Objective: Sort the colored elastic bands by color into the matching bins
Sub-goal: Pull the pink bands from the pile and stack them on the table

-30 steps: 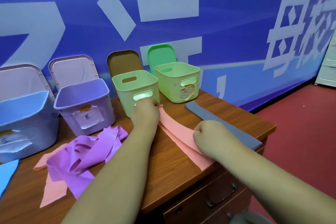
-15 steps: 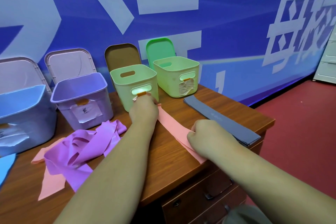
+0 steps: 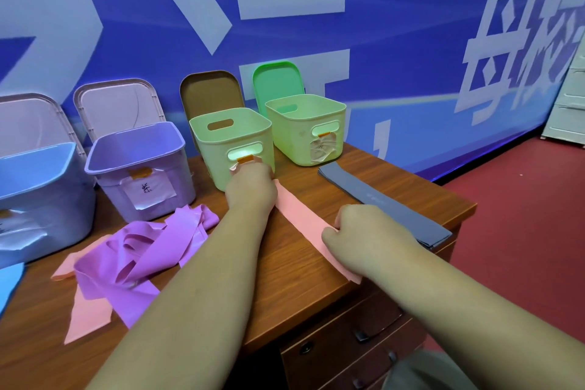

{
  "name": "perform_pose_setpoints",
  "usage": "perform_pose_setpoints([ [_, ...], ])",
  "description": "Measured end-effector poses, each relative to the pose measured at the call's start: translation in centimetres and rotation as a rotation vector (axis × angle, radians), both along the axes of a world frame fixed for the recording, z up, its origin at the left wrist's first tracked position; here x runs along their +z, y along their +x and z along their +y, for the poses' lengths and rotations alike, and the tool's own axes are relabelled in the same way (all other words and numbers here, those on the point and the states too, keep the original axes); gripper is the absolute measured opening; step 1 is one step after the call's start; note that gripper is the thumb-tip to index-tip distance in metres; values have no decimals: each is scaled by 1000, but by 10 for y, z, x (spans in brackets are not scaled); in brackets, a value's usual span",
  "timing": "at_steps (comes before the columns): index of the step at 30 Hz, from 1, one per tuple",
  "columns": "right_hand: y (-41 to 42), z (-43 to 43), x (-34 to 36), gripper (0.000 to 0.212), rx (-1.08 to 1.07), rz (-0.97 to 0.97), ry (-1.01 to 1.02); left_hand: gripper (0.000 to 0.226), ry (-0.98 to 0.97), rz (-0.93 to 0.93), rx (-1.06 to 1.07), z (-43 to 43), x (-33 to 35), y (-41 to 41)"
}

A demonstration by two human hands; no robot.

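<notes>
A pink elastic band (image 3: pixel 300 215) lies flat on the wooden desk (image 3: pixel 285 279), stretched between both hands. My left hand (image 3: pixel 251 188) presses its far end just in front of a pale green bin (image 3: pixel 232 144). My right hand (image 3: pixel 364 233) is closed on the band near the desk's front edge. A grey band (image 3: pixel 383 203) lies flat to the right. Purple bands (image 3: pixel 148 247) are tangled at the left, over another pink band (image 3: pixel 90 317). Behind them stand a purple bin (image 3: pixel 139 168), a blue bin (image 3: pixel 38 196) and a second green bin (image 3: pixel 305 128).
Open lids lean on the blue wall behind the bins. A light blue band (image 3: pixel 9 282) shows at the left edge. The desk's front edge and drawers (image 3: pixel 348 348) are close below my right arm. Red floor lies to the right, with a white cabinet (image 3: pixel 566 104).
My right hand has slid a little toward the left hand along the pink band. The left hand stays in front of the green bin. The view shifted slightly.
</notes>
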State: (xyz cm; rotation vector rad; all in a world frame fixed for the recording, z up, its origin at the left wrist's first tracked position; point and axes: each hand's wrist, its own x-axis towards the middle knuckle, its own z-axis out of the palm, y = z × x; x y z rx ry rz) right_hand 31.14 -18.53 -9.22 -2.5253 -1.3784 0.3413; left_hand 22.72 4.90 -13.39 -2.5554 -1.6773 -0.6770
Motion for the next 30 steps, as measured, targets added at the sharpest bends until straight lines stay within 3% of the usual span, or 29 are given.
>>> perform_pose_setpoints([
  [5,-3,-9,2,28,-31,-121,-16,28,-1,-7,13,-2,4,-2],
  [9,-4,-15,3,34,-2,-110,-54,33,-28,0,9,-6,6,-5],
  [14,-8,-14,-2,61,64,-129,-72,25,-46,-21,-5,-8,4,-6],
  [17,-9,-12,-5,67,93,-143,-63,27,-81,-17,-3,-8,4,-7],
  [26,-3,-6,-8,59,80,-95,-15,24,-69,-89,-66,-21,24,-13],
  [30,-6,-4,-2,52,106,-93,82,25,-98,-222,-150,-29,66,-26],
])
